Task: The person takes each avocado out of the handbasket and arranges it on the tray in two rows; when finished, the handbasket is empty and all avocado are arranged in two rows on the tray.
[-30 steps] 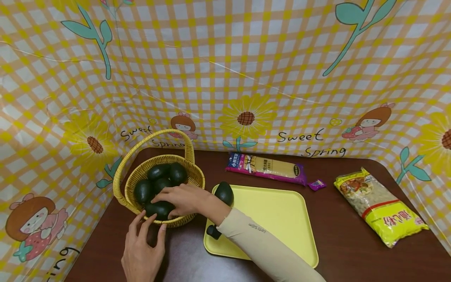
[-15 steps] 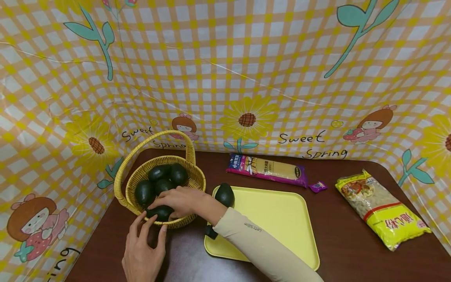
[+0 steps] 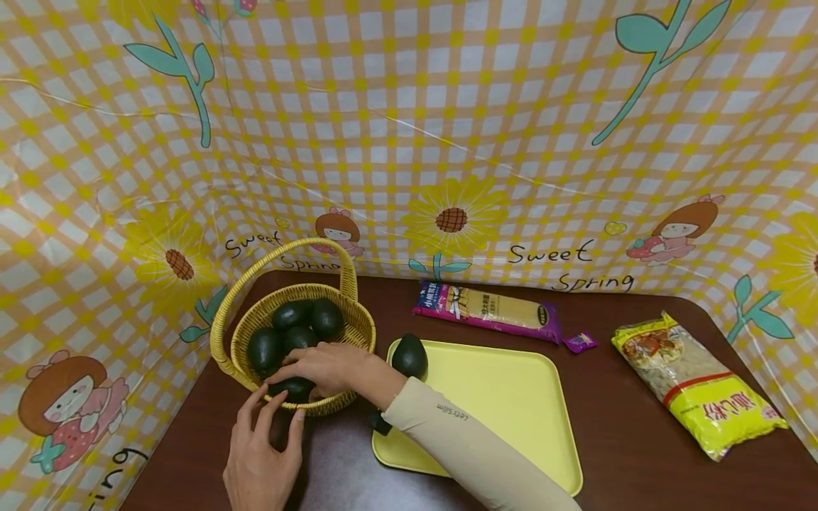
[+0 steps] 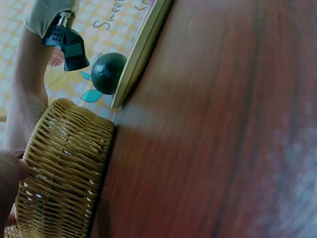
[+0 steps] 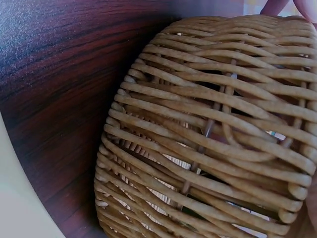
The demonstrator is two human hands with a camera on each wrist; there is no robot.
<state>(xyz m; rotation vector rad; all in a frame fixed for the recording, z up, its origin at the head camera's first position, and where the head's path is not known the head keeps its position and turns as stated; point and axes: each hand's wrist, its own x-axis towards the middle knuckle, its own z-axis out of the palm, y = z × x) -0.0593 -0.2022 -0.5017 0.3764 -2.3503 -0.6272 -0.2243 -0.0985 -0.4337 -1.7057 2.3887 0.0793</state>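
"What does the right hand (image 3: 335, 365) have?"

"The nearest avocado (image 3: 294, 390) in the wicker basket (image 3: 332, 404). Its fingers curl over one side, the thumb at the other."

"And the left hand (image 3: 263, 454)?"

"Fingers spread and loosely extended, tips touching the basket's near rim; it grips nothing that I can see."

"Anything in the way?"

"The basket's woven wall fills the right wrist view, hiding the grasp there. The other avocados (image 3: 265, 349) crowd just behind the held one, and the right sleeve (image 3: 469, 440) crosses the yellow tray (image 3: 505, 397)."

"What else is around?"

"One avocado on the tray's far left corner; beyond, a noodle packet (image 3: 488, 311) and a small purple sachet (image 3: 580, 342); a pasta bag (image 3: 699, 387) at right."
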